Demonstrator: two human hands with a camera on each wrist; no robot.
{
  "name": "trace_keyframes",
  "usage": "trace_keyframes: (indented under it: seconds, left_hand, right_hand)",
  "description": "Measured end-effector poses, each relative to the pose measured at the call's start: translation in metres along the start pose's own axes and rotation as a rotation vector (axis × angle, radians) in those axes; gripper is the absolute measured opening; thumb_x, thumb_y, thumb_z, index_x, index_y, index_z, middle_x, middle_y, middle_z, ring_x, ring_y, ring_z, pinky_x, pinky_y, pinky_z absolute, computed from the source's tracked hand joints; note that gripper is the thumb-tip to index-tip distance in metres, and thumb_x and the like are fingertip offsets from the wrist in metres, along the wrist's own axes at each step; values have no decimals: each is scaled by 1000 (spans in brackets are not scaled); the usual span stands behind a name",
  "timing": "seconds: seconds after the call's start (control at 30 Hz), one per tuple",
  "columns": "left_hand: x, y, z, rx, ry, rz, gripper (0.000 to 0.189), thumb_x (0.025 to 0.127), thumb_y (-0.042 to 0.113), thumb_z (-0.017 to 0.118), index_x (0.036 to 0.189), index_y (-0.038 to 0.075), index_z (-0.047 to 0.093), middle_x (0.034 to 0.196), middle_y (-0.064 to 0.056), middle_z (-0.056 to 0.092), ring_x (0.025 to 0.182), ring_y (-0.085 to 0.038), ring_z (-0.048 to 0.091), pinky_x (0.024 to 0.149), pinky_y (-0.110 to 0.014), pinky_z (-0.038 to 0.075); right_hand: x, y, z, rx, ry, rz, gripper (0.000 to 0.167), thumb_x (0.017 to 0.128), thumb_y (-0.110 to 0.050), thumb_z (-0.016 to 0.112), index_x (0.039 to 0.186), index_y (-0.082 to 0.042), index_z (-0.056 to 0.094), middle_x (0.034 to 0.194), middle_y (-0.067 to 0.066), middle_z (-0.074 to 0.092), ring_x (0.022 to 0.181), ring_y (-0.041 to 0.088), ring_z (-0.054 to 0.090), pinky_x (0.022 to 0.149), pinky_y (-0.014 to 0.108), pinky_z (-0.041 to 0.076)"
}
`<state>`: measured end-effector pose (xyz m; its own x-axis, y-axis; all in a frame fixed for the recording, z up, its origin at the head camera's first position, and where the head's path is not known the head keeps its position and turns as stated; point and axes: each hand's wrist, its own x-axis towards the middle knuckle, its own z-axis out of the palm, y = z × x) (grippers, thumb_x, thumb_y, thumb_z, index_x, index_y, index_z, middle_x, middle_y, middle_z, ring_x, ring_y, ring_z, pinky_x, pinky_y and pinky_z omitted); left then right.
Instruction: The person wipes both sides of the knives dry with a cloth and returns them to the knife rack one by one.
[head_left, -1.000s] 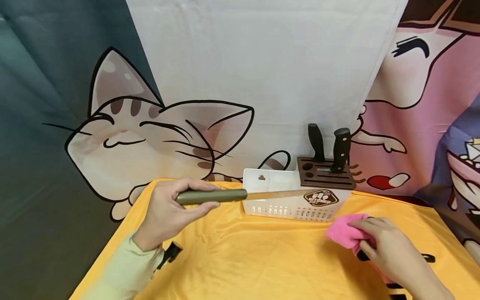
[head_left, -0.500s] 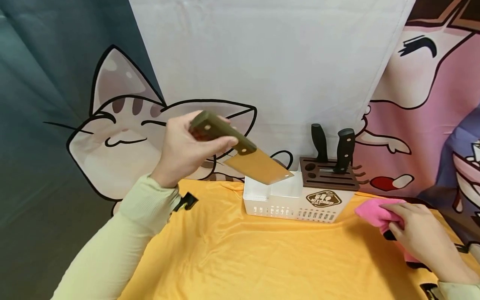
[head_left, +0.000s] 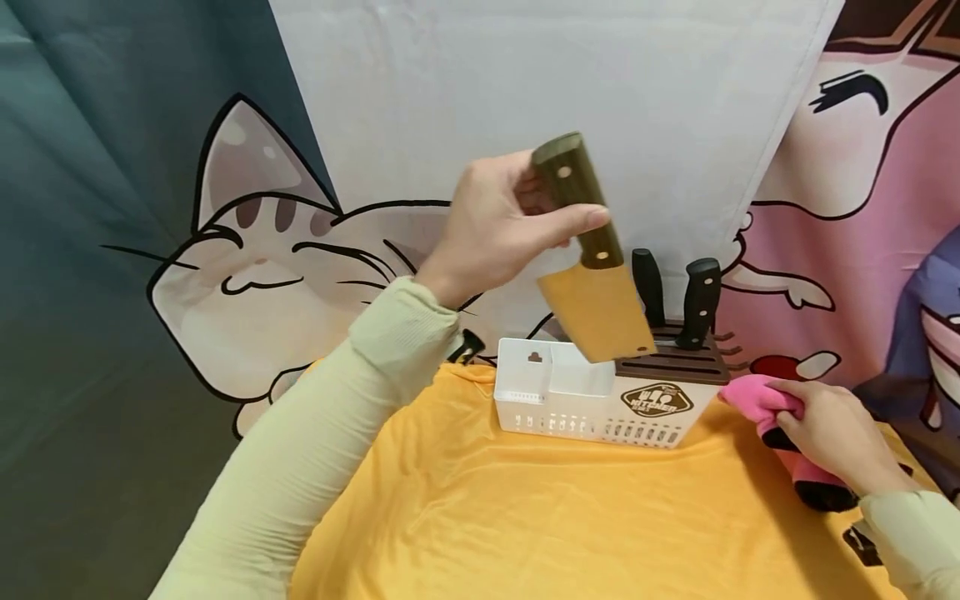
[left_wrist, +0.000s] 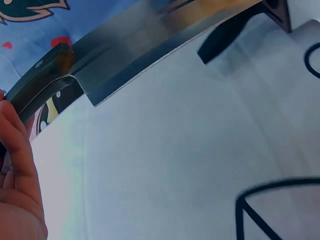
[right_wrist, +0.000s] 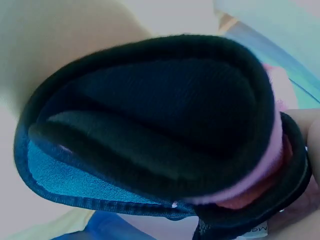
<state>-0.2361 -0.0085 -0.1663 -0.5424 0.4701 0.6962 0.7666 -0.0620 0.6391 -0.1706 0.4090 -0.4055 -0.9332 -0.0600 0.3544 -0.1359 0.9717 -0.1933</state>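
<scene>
My left hand (head_left: 502, 225) grips the dark green-brown handle of a cleaver (head_left: 596, 308) and points the blade down. The blade's lower corner overlaps the brown slotted top (head_left: 682, 362) of a white knife holder (head_left: 555, 392) in the head view. Close by in the left wrist view, the cleaver (left_wrist: 120, 47) crosses the top, its handle at the fingers. Two black-handled knives (head_left: 701, 304) stand in the holder. To its right, my right hand (head_left: 832, 429) pinches a soft pink cloth item (head_left: 753, 396) with black edging. In the right wrist view its folded, black-rimmed opening (right_wrist: 165, 115) fills the frame.
A yellow cloth (head_left: 517, 517) covers the table under the holder. Behind it hangs a cartoon-printed curtain (head_left: 585, 92) with a cat (head_left: 255, 325) at the left. Small hooks (head_left: 733, 350) stick out from the holder's right side.
My left hand has risen and moved right, turning the cleaver from level to blade-down over the holder. My right hand has shifted right and a little up with the pink cloth item.
</scene>
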Motion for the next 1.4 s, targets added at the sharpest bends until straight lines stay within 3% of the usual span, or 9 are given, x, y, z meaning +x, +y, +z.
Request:
trace_keyframes:
  seconds: [0.1,0.2,0.33,0.5,0.73,0.87,1.07,1.23,1.4]
  left_hand:
    - [10,2,12,3,-36,-14,18,84,3,81,93,-5,67,83,-10,73,65,-19,69,66,-34,58]
    - [18,2,21,1,-63,-24,19,85,5,81,94,-4,67,84,-10,73,68,-17,70,67,-32,59]
    - [26,-3,29,2,-92,-5,20,86,7,81,95,-4,67,83,-8,73,68,-15,69,66,-30,58]
    - [31,-10,36,16,-116,28,18,86,8,81,94,-3,68,80,-7,72,66,-16,68,64,-30,57]
    - [31,-18,46,81,-134,38,18,86,11,81,91,0,69,79,-4,71,64,-12,66,65,-26,55]
    - [31,-21,51,129,-144,7,18,86,13,81,92,1,69,79,-3,70,65,-10,65,66,-24,54]
    - [36,-23,64,230,-215,-109,24,88,22,80,99,4,69,86,-2,72,71,-8,66,69,-19,53]
    - [37,-30,76,296,-273,-150,26,90,27,78,101,7,67,88,0,71,70,-8,65,67,-18,51]
    - [33,-44,85,340,-288,-178,27,90,30,77,102,8,67,85,2,70,65,-8,61,63,-19,50]
  right_hand:
    - [4,3,7,-20,-33,-12,39,77,-3,74,112,13,66,72,18,62,70,45,59,73,66,47]
    - [4,5,13,-38,-58,-16,39,77,-3,75,111,14,66,86,30,65,78,51,60,78,68,46]
    - [3,8,19,-43,-118,1,39,78,-4,75,112,13,65,94,36,65,83,55,61,81,69,46]
    - [0,8,27,-34,-191,5,35,79,-5,73,109,12,66,85,29,69,78,50,65,79,67,48]
    - [-2,5,36,-33,-244,-19,30,82,-8,73,104,11,67,63,6,64,73,43,66,78,65,50]
    - [-2,5,41,-31,-286,11,25,85,-13,73,98,7,66,60,5,60,72,41,65,77,64,49]
    - [-3,8,47,-45,-380,89,43,88,-20,73,114,13,62,87,28,67,86,47,64,82,67,47]
    - [-3,12,49,-46,-392,88,43,89,-20,73,114,13,62,81,24,66,81,43,64,81,66,47]
    - [-2,12,51,-39,-377,81,39,90,-18,72,113,12,63,79,23,66,81,44,64,80,66,47]
